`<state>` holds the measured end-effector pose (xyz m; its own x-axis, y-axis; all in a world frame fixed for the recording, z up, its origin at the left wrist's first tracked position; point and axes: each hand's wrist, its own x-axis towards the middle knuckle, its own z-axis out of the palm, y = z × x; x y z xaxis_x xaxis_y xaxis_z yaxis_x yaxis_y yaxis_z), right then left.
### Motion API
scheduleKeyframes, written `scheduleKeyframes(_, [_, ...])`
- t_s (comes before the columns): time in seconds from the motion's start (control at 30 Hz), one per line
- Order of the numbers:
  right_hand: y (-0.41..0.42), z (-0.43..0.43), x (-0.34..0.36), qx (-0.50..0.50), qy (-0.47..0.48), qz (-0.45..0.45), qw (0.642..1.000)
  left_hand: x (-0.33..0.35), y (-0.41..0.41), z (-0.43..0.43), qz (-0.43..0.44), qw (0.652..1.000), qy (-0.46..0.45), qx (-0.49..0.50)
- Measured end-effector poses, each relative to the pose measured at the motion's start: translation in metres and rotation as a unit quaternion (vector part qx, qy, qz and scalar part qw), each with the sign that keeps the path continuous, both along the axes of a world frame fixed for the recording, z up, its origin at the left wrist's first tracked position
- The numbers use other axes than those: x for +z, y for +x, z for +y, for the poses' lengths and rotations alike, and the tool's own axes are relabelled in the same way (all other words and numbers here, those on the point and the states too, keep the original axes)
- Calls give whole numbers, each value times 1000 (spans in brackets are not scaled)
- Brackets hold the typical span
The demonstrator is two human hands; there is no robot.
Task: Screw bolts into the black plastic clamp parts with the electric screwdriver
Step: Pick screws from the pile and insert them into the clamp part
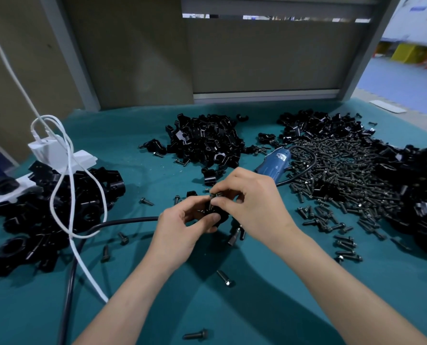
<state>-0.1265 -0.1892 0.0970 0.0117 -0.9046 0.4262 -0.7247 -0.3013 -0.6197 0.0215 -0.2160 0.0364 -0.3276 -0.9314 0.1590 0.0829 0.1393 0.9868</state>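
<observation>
My left hand (180,232) grips a black plastic clamp part (218,215) just above the teal table. My right hand (252,202) pinches a small bolt (213,195) at the top of that clamp; most of the clamp is hidden by my fingers. The blue electric screwdriver (274,163) lies on the table behind my right hand, untouched, with its black cord looping away. A large heap of loose bolts (344,175) spreads to the right.
Piles of black clamp parts lie at the back centre (205,140), far right (416,195) and left (58,210). A white power strip with a charger (55,150) and a white cable (65,195) sit at left. A black cable (122,221) crosses the table. Stray bolts (223,277) lie near my arms.
</observation>
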Motion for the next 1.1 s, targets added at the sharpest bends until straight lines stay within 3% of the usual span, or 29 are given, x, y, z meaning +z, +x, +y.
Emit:
scheduleKeyframes(0.23, [1,4,7,66,23,123,990,1,2,1,-27,999,-17,-7])
scheduleKeyframes(0.33, [-6,0,11,76,41,129,988,1,1,1,-13,1000,-8,-1])
scheduleKeyframes(0.43, [-21,-4,10,-20,21,-42,999,0,0,-1,4,1000,4,8])
scheduleKeyframes(0.5, [-30,-7,6,-54,43,-175,982,-1,0,-1,1,1000,13,11])
scheduleKeyframes(0.6, [-30,-9,-2,-25,85,-254,963,-1,-1,-1,6,1000,20,14])
scheduleKeyframes(0.9, [-22,-12,-12,-15,51,-86,995,-1,-1,-1,6,1000,12,5])
scheduleKeyframes(1.1, [-28,-12,-4,28,102,-23,994,-4,0,-2,-8,1000,6,-1])
